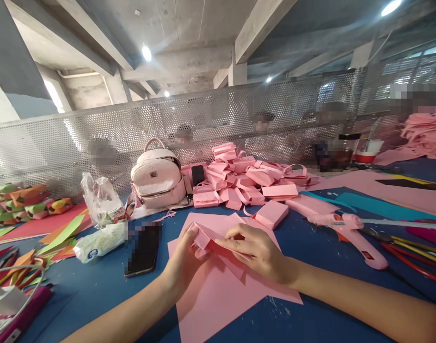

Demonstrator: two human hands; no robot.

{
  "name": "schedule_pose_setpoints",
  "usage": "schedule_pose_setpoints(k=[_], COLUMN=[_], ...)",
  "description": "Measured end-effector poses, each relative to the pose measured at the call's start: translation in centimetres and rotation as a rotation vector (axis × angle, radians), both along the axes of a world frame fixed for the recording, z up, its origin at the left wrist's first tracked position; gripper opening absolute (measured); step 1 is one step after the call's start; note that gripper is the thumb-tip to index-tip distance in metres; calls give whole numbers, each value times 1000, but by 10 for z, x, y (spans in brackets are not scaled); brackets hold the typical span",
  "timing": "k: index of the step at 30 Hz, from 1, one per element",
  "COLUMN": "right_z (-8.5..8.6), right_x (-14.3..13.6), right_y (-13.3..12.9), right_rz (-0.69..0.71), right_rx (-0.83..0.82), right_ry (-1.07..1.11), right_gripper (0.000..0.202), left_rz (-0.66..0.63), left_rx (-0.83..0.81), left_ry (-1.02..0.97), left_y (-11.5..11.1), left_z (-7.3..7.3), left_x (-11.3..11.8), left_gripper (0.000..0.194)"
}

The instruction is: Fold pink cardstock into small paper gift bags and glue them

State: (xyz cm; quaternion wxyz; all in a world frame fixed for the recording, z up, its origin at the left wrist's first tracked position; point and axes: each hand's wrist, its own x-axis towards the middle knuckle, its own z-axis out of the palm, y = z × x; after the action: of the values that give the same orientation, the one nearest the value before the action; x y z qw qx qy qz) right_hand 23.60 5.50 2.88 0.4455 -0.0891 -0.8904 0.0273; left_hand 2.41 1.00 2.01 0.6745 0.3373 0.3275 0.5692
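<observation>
Pinching a partly folded pink paper [204,238] between thumb and fingers, the left hand [182,264] holds its left end, and the right hand [259,250] grips its right side, fingers bent inward. The folded paper is held above flat pink sheets [203,307] lying on the blue counter [96,297]. Just left of the sheets lies a dark phone [144,252] (partly blurred out), with a white soft packet [100,242] beside it. Farther back, a pale backpack [156,178] stands left of a heap of folded pink pieces [239,178]. To the right lies a pink glue gun [350,233], its nozzle pointing left, near several red and yellow handles [418,257].
</observation>
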Motion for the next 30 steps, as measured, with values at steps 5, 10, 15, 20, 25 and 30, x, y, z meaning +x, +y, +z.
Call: schedule_pose_setpoints(k=[5, 10, 15, 20, 25, 30], right_z=[-1, -4, -6, -6, -7, -4], right_x=[0, 0, 1, 3, 4, 2], right_y=[1, 2, 3, 3, 3, 2], right_rz=[-1, -6, 17, 26, 16, 29], right_rx=[43, 63, 46, 38, 58, 47], right_ry=[-16, -22, -27, -47, -72, -53], right_gripper=[37, 37, 37, 38, 38, 38], left_rz=[10, 27, 22, 21, 13, 23], left_rx=[12, -3, 15, 28, 32, 28], left_ry=[-8, -5, 0, -6, -17, -15], left_y=[-1, -1, -1, 0, 0, 0], left_z=[0, 0, 0, -2, -2, -2], left_x=[0, 1, 1, 1, 1, 1], left_gripper=[37, 43, 44, 41, 42, 43])
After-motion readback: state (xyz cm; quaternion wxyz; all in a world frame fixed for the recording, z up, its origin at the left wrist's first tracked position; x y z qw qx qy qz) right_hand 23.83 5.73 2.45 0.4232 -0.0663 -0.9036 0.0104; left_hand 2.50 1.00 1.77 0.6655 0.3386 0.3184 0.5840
